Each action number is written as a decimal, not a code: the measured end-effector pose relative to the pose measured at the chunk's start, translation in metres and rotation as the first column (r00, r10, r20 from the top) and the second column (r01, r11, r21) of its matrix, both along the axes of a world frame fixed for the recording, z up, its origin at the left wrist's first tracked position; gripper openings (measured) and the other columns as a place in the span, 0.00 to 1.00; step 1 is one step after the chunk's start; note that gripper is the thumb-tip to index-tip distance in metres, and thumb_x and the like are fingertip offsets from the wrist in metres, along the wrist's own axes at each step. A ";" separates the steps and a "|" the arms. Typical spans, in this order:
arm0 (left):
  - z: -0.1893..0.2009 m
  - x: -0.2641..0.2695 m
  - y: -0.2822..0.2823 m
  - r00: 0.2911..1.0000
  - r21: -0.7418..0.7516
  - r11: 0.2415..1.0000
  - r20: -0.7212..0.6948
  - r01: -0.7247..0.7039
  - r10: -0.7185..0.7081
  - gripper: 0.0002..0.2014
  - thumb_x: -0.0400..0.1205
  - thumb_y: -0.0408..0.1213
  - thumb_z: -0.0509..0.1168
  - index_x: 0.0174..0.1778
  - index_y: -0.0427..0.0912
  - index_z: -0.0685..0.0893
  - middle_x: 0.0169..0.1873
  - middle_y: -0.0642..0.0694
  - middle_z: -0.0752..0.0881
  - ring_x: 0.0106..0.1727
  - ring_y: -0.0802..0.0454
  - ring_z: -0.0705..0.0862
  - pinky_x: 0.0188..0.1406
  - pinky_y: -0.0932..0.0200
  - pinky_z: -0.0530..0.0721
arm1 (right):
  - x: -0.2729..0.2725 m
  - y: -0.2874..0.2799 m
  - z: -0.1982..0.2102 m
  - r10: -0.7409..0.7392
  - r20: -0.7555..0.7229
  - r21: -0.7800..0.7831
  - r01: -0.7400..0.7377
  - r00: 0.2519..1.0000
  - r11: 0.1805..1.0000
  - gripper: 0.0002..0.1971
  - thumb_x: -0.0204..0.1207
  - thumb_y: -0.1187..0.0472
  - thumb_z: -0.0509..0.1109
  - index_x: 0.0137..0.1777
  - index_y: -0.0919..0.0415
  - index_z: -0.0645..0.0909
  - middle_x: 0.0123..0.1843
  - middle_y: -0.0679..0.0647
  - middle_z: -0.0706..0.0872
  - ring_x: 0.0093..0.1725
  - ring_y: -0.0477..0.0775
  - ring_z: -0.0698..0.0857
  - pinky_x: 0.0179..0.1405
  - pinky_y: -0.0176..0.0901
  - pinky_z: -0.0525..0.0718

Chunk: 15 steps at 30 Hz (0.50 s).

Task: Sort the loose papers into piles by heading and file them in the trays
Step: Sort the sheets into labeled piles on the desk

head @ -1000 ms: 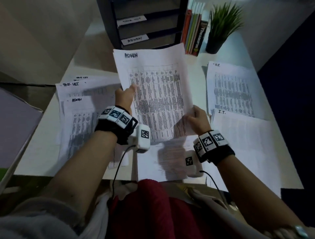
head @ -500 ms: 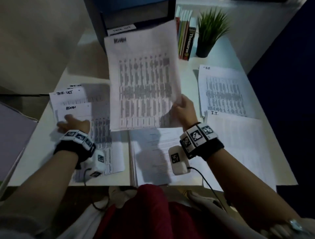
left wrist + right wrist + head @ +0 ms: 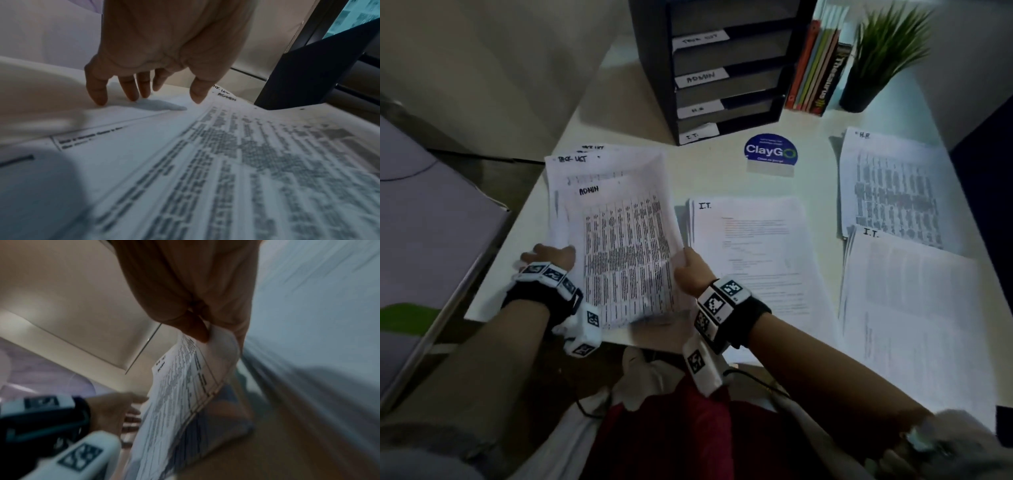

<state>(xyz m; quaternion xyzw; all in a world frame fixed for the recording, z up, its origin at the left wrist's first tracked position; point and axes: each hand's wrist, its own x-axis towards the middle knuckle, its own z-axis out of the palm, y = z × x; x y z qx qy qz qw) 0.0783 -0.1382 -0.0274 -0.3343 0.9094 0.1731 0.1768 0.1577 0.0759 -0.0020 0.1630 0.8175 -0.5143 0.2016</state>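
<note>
Right hand (image 3: 690, 270) pinches the right edge of the ADMIN sheet (image 3: 630, 253), thumb over paper, above the left pile (image 3: 571, 164). Left hand (image 3: 548, 257) rests fingers straight on that pile. Risk: pile's far sheets read TASK LIST; dropping here may mix headings. I.T. stack (image 3: 750, 246) lies just right; tray rack (image 3: 722, 72), sticker (image 3: 770, 152) and plant (image 3: 883, 58) farther off.

Office desk setting; white desk (image 3: 722, 164) carries printed sheets in piles headed ADMIN (image 3: 626, 240), I.T. (image 3: 753, 246), H.R. (image 3: 890, 185); black stacked filing trays (image 3: 722, 72) with handwritten labels; upright books (image 3: 816, 65) beside potted plant (image 3: 883, 51) at rear.
</note>
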 end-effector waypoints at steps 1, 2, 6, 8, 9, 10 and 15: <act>-0.001 0.000 -0.001 1.000 0.005 1.000 -0.013 -0.012 0.012 0.33 0.81 0.50 0.60 0.74 0.27 0.63 0.73 0.26 0.63 0.74 0.30 0.64 0.75 0.37 0.59 | 0.001 -0.007 0.000 0.005 0.019 -0.003 -0.005 1.000 1.000 0.11 0.83 0.65 0.52 0.60 0.71 0.68 0.60 0.71 0.78 0.60 0.66 0.78 0.53 0.48 0.75; -0.001 0.000 -0.001 1.000 0.015 1.000 -0.023 -0.018 0.019 0.32 0.82 0.48 0.60 0.73 0.27 0.64 0.73 0.27 0.63 0.74 0.31 0.64 0.76 0.38 0.60 | 0.002 -0.013 -0.001 0.015 0.028 -0.013 -0.014 0.999 1.000 0.08 0.83 0.66 0.52 0.57 0.69 0.67 0.56 0.70 0.79 0.58 0.65 0.79 0.49 0.47 0.75; -0.002 0.000 0.003 0.999 0.028 0.999 -0.029 -0.016 0.017 0.28 0.82 0.44 0.58 0.73 0.28 0.66 0.74 0.29 0.63 0.75 0.34 0.64 0.75 0.44 0.62 | 0.004 -0.032 -0.003 0.035 0.116 -0.076 -0.026 0.993 0.997 0.03 0.82 0.69 0.52 0.51 0.64 0.59 0.35 0.52 0.68 0.45 0.53 0.73 0.34 0.35 0.64; 0.000 0.001 0.006 1.000 -0.018 1.000 -0.020 -0.014 0.014 0.27 0.82 0.46 0.57 0.70 0.28 0.68 0.72 0.29 0.65 0.73 0.35 0.66 0.75 0.45 0.61 | 0.002 -0.034 -0.001 0.062 0.142 -0.055 -0.055 0.988 0.997 0.03 0.82 0.68 0.51 0.53 0.65 0.60 0.36 0.53 0.70 0.44 0.55 0.74 0.41 0.40 0.67; 0.002 0.001 0.007 0.999 -0.014 1.000 -0.023 -0.022 0.022 0.27 0.82 0.46 0.58 0.70 0.29 0.69 0.71 0.30 0.66 0.73 0.35 0.66 0.74 0.44 0.62 | 0.000 -0.032 0.001 0.075 0.137 -0.039 -0.071 0.988 0.997 0.06 0.82 0.68 0.51 0.57 0.67 0.62 0.41 0.58 0.75 0.48 0.58 0.77 0.45 0.45 0.71; 0.005 -0.001 0.009 0.999 0.008 0.999 -0.033 -0.031 0.031 0.27 0.81 0.46 0.59 0.71 0.30 0.68 0.72 0.30 0.66 0.73 0.34 0.65 0.74 0.43 0.62 | -0.002 -0.028 0.005 0.085 0.116 -0.026 -0.082 0.990 0.996 0.11 0.82 0.68 0.52 0.63 0.70 0.62 0.50 0.64 0.79 0.53 0.60 0.78 0.49 0.47 0.74; 0.026 -0.023 0.034 0.978 0.166 0.982 -0.202 0.092 -0.058 0.26 0.82 0.39 0.59 0.74 0.32 0.64 0.75 0.33 0.61 0.76 0.34 0.60 0.72 0.43 0.62 | -0.031 0.019 0.027 -0.002 -0.112 0.028 0.005 0.994 1.000 0.20 0.78 0.70 0.60 0.69 0.67 0.65 0.55 0.63 0.82 0.48 0.51 0.76 0.31 0.35 0.68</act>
